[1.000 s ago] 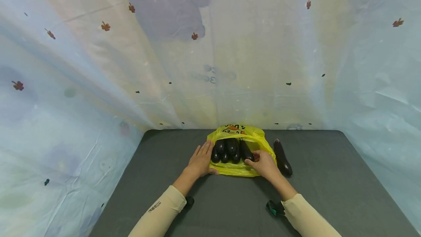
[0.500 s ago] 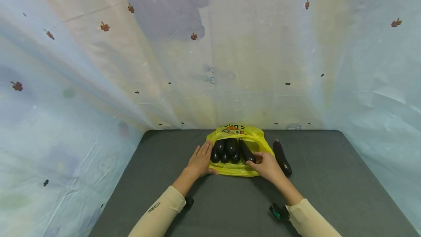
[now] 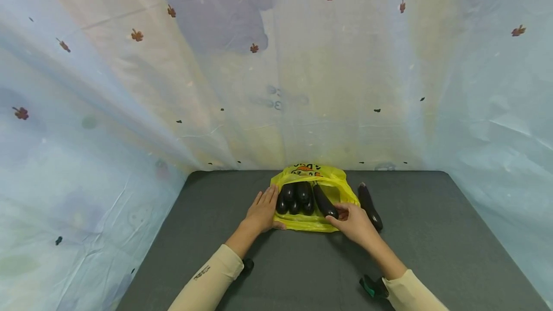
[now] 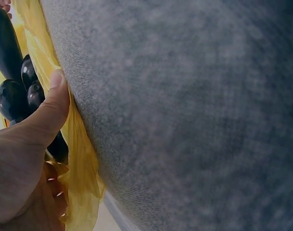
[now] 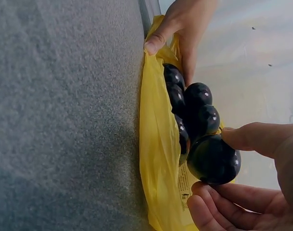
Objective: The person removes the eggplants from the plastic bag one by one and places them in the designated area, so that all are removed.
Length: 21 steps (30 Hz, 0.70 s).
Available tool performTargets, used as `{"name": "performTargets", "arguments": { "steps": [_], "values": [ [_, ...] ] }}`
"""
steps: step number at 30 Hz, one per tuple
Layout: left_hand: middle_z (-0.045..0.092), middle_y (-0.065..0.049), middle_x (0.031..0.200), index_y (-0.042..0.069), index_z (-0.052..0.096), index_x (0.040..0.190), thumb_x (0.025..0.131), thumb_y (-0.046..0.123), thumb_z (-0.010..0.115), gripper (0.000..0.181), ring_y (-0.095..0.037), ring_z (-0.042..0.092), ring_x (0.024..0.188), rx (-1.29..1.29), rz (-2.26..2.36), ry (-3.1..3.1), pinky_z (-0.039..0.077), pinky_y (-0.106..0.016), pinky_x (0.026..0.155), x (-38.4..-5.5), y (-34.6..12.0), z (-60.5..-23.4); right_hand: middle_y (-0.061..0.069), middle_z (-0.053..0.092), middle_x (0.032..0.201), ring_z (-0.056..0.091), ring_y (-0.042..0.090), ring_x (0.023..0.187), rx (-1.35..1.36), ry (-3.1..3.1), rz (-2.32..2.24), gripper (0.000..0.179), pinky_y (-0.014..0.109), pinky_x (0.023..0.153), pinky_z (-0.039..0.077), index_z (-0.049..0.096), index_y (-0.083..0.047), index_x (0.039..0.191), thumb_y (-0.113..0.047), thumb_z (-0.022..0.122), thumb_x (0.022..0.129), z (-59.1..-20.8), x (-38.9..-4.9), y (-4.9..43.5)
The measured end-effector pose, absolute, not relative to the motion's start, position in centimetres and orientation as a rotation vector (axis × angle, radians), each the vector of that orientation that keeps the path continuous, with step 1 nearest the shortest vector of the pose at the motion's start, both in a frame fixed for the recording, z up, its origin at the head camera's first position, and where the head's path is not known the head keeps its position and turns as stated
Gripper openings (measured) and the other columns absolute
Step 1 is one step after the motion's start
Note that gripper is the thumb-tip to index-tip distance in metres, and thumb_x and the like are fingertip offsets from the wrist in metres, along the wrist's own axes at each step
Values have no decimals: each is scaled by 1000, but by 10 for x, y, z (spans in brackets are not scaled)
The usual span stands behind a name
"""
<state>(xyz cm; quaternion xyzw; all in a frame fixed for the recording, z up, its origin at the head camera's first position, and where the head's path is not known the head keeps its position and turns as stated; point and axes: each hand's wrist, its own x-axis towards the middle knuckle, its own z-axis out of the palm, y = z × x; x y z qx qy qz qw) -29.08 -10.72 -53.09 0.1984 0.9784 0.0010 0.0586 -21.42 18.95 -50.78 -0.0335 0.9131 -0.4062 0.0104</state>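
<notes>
A yellow plastic bag [image 3: 302, 224] lies on its side with its mouth facing the near side. Inside sit several glossy dark eggplants [image 3: 295, 198], stacked toward the left. My left hand [image 3: 262, 210] rests along the bag's left side with straight fingers; in the left wrist view its thumb [image 4: 55, 89] presses the bag's near rim. With thumb and fingertips, my right hand [image 3: 352, 220] holds the rounded end of one eggplant [image 3: 324, 201], right of the stack. In the right wrist view that held eggplant [image 5: 213, 161] hides part of the others.
Another eggplant [image 3: 370, 208] lies on the grey table [image 3: 432, 244], just right of the bag. A patterned sheet [image 3: 345, 85] hangs behind the table's far edge and along its sides. Dark straps [image 3: 373, 286] show at both wrists.
My right hand has shifted slightly right and nearer, and the held eggplant's rounded end has swung with it, away from the stack. The left hand stays in place.
</notes>
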Motion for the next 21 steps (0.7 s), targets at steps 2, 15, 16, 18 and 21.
{"name": "performTargets", "arguments": {
  "steps": [2,15,16,18,21],
  "values": [
    [10,-14,180,5,10,173,85,68,80,130,-28,16,166,603,5,2962,16,-49,134,-291,-107,-530,16,73,128,71,29,107,-115,2853,-1269,57,52,89,62,67,2,141,-34,80,99,-507,-211,190],
    [7,-15,181,4,6,173,87,64,81,129,-29,13,166,597,36,2949,13,-49,135,-292,-108,-534,7,74,114,69,20,96,-126,2873,-1250,52,46,85,61,72,0,136,-32,83,97,-505,-199,193],
    [8,-14,181,5,7,173,86,64,81,129,-29,14,166,594,37,2953,13,-49,135,-292,-108,-535,7,74,114,69,19,96,-130,2873,-1251,52,46,85,62,72,0,136,-32,83,97,-505,-198,194],
    [8,-14,181,5,8,173,85,65,81,129,-28,14,166,591,39,2957,13,-49,135,-292,-108,-534,8,74,116,70,19,96,-136,2872,-1255,52,46,84,62,72,0,136,-32,84,96,-504,-196,195],
    [8,-13,181,6,8,173,84,67,81,130,-28,15,166,588,25,2960,14,-48,135,-292,-107,-533,9,73,118,70,19,97,-141,2870,-1267,52,45,84,62,73,-1,135,-33,84,96,-503,-193,196]
  ]
}}
